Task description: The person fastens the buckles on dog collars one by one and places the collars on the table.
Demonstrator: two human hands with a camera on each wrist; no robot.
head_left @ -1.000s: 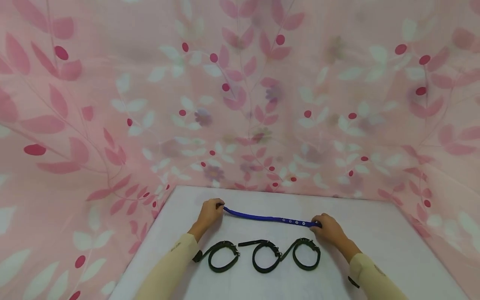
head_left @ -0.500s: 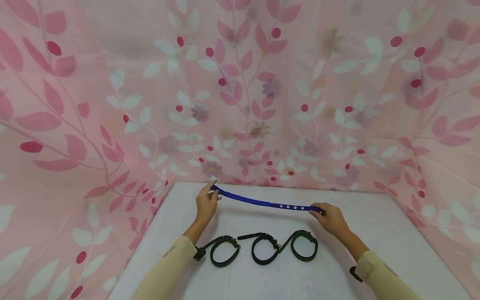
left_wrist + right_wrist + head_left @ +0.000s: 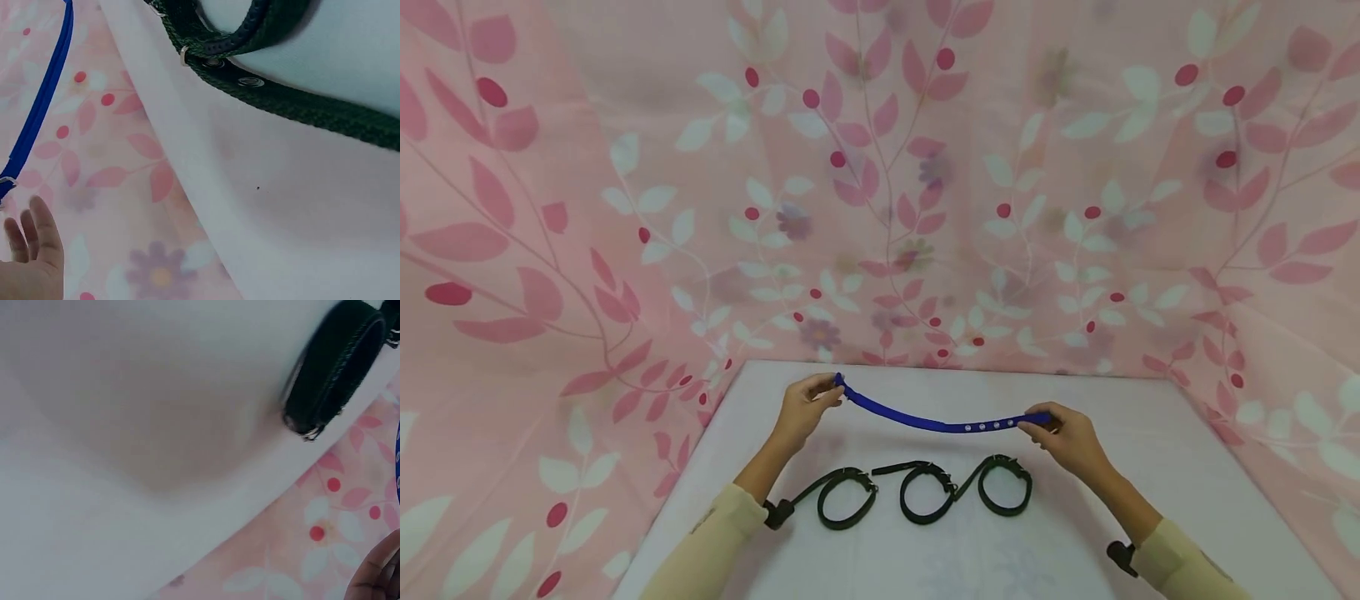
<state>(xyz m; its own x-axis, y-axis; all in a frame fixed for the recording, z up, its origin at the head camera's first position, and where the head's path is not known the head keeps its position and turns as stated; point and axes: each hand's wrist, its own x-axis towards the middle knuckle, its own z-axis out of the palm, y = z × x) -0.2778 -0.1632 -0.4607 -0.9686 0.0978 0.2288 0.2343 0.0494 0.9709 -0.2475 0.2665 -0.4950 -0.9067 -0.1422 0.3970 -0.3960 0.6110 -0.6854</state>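
A blue collar point(image 3: 917, 422) with a row of metal eyelets is held up between both hands over the white table, sagging in the middle. My left hand point(image 3: 797, 410) pinches its left end; the left wrist view shows a metal buckle point(image 3: 9, 182) there, near the left fingers point(image 3: 45, 228). The eyelet end is pinched by my right hand point(image 3: 1070, 435), only partly visible in the right wrist view. Closer to me lie three dark green collars, each buckled into a loop with its tail stretched out: a left one point(image 3: 844, 526), a middle one point(image 3: 924, 521) and a right one point(image 3: 1003, 512).
The white table point(image 3: 880, 558) ends at a pink leaf-patterned cloth point(image 3: 880, 250) behind and at both sides. A small black device sits at the left wrist point(image 3: 778, 514) and another at the right wrist point(image 3: 1122, 557).
Both hands have raised the blue collar off the table, and it now sags more deeply. The left hand has turned and altered its grip on the buckle end. The green collars stay put.
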